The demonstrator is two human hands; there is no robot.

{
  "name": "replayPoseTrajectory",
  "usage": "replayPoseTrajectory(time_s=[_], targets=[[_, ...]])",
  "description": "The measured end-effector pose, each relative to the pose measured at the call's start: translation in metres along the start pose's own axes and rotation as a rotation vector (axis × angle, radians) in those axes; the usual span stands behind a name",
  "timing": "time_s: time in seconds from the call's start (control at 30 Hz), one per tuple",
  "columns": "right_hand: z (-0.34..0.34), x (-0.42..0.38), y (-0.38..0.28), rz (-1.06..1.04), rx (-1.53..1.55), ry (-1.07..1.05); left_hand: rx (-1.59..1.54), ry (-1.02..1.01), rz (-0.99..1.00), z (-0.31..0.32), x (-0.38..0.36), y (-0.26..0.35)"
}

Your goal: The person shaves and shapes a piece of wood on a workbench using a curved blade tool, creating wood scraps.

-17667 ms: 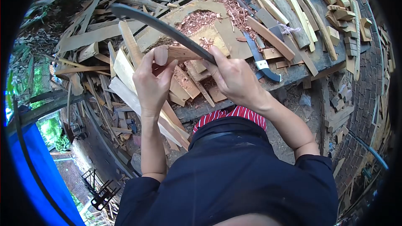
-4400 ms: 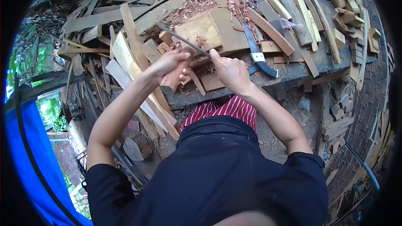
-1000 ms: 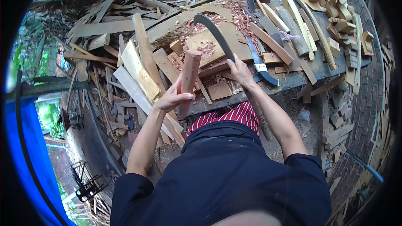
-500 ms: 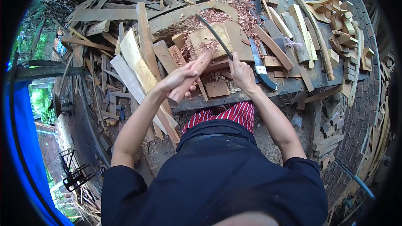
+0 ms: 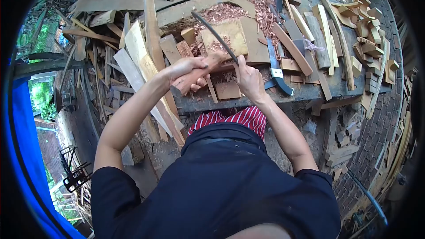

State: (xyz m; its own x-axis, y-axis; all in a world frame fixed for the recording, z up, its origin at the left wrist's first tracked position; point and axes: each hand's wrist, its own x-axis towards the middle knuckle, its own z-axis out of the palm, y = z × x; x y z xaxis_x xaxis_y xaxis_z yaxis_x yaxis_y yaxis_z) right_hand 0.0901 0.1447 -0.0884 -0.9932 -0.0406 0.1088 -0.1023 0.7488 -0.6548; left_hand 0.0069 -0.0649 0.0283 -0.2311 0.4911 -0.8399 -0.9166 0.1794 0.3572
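Observation:
My left hand is wrapped round a reddish shaped piece of wood, whose far end leans on a pale wooden block. In my right hand is a long, narrow dark tool, blade-like or file-like; the frames do not show which. It slants up and left across the far end of the reddish piece. My right fingers are closed round its near end, hiding the grip. Reddish shavings lie on and behind the block.
A large knife with a black and white handle lies right of my right hand. Long boards lean at the left of the workbench. Cut blocks are heaped at the right, and scrap wood lies behind.
The dark tool and my right hand have moved left and slightly toward me. My left hand and the reddish wood have shifted slightly left. The wood stays in my grasp.

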Motion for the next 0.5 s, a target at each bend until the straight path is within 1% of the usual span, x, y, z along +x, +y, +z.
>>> replayPoseTrajectory(time_s=[0.07,0.1,0.13,0.17,0.27,0.3,0.33,0.4,0.43,0.47,0.5], targets=[[-0.006,0.001,-0.010,0.014,0.054,0.046,-0.016,-0.019,-0.004,-0.001,0.000,0.002],[0.003,-0.001,-0.003,0.014,0.056,0.043,-0.019,-0.050,-0.009,-0.004,0.001,0.004],[0.017,-0.005,0.005,0.054,-0.034,-0.059,-0.017,-0.079,-0.013,-0.006,0.002,0.005],[0.027,-0.005,0.015,0.091,-0.125,-0.154,-0.052,-0.054,-0.033,-0.006,0.003,0.006],[0.022,0.004,0.023,0.111,-0.056,-0.175,-0.036,-0.046,-0.020,-0.008,0.003,0.007],[0.021,0.006,0.028,0.122,0.027,-0.191,-0.109,-0.110,-0.025,-0.017,0.004,0.006],[0.018,0.007,0.032,0.127,0.021,-0.179,-0.098,-0.119,-0.023,-0.031,0.007,0.001],[0.014,0.013,0.037,0.145,0.217,-0.265,-0.433,-0.293,-0.006,-0.056,0.011,-0.015],[0.008,0.012,0.033,0.109,0.242,-0.184,-0.408,-0.274,0.090,-0.052,0.006,-0.026],[0.001,0.014,0.032,0.109,0.246,-0.175,-0.341,-0.217,0.184,-0.048,0.001,-0.037],[-0.017,0.015,0.022,0.186,0.237,-0.181,-0.236,-0.205,0.263,-0.044,-0.002,-0.047]])
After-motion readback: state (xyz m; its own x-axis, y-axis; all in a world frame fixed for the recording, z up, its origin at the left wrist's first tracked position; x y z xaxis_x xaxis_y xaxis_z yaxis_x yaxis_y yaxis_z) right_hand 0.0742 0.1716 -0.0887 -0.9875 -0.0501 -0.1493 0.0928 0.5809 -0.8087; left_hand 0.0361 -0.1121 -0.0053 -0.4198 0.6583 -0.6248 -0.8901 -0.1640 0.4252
